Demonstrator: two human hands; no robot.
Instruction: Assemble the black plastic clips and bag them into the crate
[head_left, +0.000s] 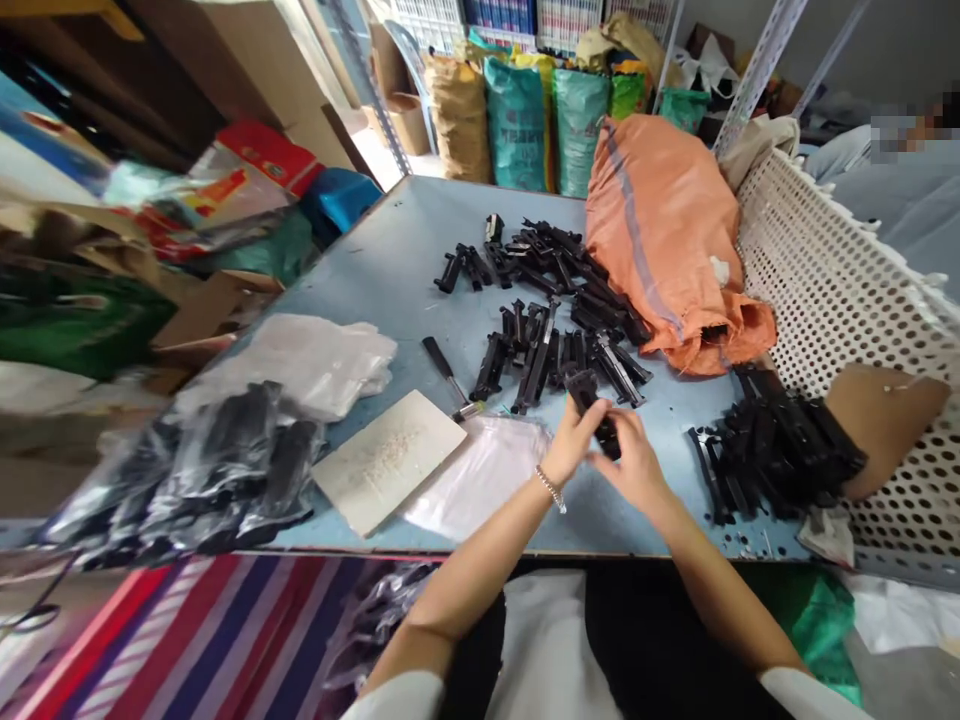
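Observation:
Both my hands meet over the blue table point(390, 260), gripping the same black plastic part point(589, 395). My left hand point(571, 440), with a bead bracelet on the wrist, pinches its near end. My right hand point(634, 462) closes round the lower part of it. Just beyond lies a scattered heap of similar black parts point(547, 345). Another pile of black parts point(772, 450) lies to the right of my right hand. A clear plastic bag point(480, 470) lies flat to the left of my left hand.
An orange sack point(660, 230) lies at the back right beside a white perforated basket point(832, 290). A whitish board point(390, 458), a black-handled tool point(446, 370), bagged black parts point(217, 470) and white bags point(307, 360) are on the left. Another person sits at far right.

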